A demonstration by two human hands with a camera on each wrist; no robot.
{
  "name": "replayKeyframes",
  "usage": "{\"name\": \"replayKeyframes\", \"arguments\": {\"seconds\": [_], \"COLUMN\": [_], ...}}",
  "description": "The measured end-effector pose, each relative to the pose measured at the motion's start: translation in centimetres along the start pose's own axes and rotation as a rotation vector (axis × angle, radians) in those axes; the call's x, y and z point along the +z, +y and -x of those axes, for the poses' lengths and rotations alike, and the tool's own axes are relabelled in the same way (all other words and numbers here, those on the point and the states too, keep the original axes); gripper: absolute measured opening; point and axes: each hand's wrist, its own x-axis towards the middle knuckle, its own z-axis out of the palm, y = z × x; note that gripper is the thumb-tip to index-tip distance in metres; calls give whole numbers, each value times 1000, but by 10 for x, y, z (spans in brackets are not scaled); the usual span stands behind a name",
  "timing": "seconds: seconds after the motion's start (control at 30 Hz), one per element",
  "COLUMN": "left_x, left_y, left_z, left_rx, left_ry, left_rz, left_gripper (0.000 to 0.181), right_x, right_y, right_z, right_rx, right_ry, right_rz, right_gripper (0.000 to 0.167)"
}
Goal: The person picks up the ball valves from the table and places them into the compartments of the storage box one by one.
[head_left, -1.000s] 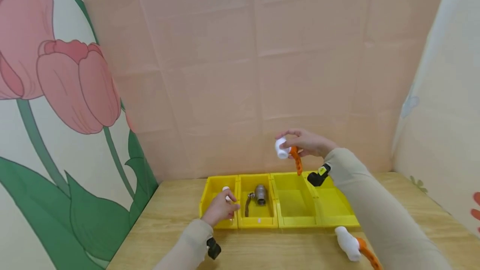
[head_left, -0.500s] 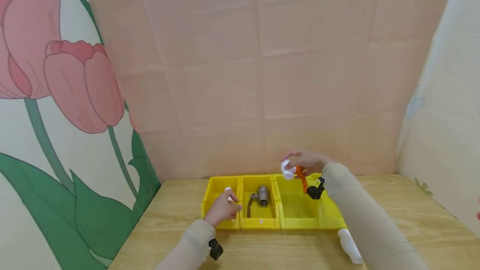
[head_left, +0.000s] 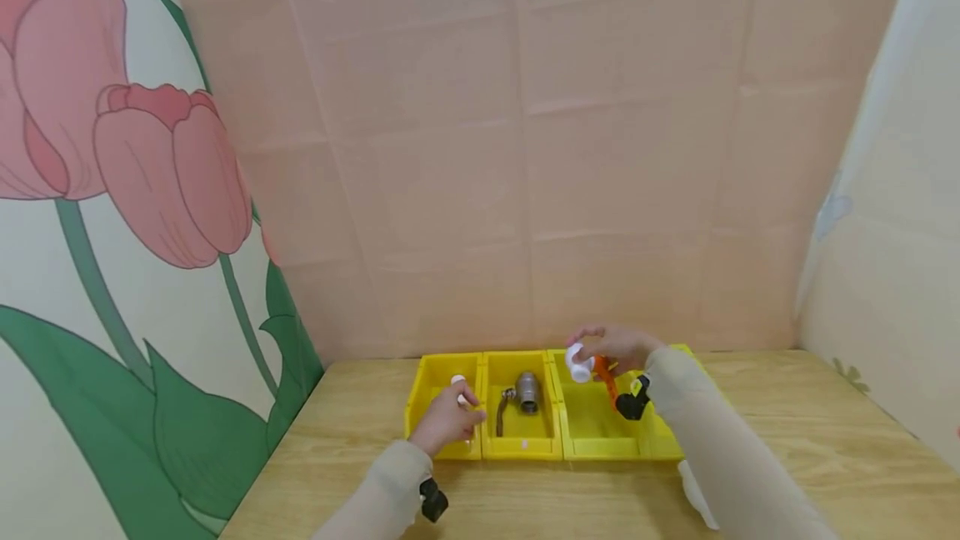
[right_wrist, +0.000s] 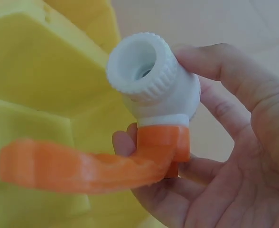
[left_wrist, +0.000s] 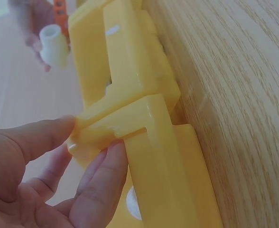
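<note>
My right hand (head_left: 618,347) holds a white plastic ball valve (head_left: 580,368) with an orange lever handle (right_wrist: 92,166), above the third yellow bin (head_left: 600,447). In the right wrist view, the thumb and fingers grip its white body (right_wrist: 165,95), and its ribbed opening faces the camera. With thumb and fingers, my left hand (head_left: 444,422) pinches the adjoining walls of the two left yellow bins (left_wrist: 144,137). A white piece (head_left: 458,380) shows in the leftmost bin, partly hidden by that hand. The second bin holds a metal valve (head_left: 528,392) with a lever.
Several yellow bins stand in a row on the wooden table (head_left: 345,407). A second white valve (head_left: 696,492) lies in front of them, mostly behind the right sleeve (head_left: 720,423). A pink sheet (head_left: 450,148) hangs behind the table.
My right hand has come down with the white valve, from above the bins' back edge to the third bin's opening. The left hand stays at the left bins.
</note>
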Motion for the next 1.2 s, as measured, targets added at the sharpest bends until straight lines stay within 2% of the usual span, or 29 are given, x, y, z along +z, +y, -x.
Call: {"name": "replayKeyframes", "arguments": {"seconds": [0.23, 0.5, 0.83, 1.07, 1.2], "left_x": [0, 0, 0, -1, -1], "left_y": [-1, -1, -2, -2, -2], "left_z": [-1, 0, -2, -4, -4], "left_rx": [-6, -4, 0, -13, -17], "left_ry": [4, 1, 6, -6, -7], "left_rz": [0, -2, -2, 7, 1], "left_gripper": [20, 22, 21, 21, 21], "right_x": [-1, 3, 10, 18, 20], "right_y": [18, 32, 33, 31, 29], "right_z": [-13, -24, -27, -28, -26], "right_rx": [0, 34, 63, 92, 95], "right_ry": [-68, -67, -50, -24, -35], "right_rz": [-73, -116, -121, -139, -141], "right_gripper": [49, 47, 46, 36, 34]}}
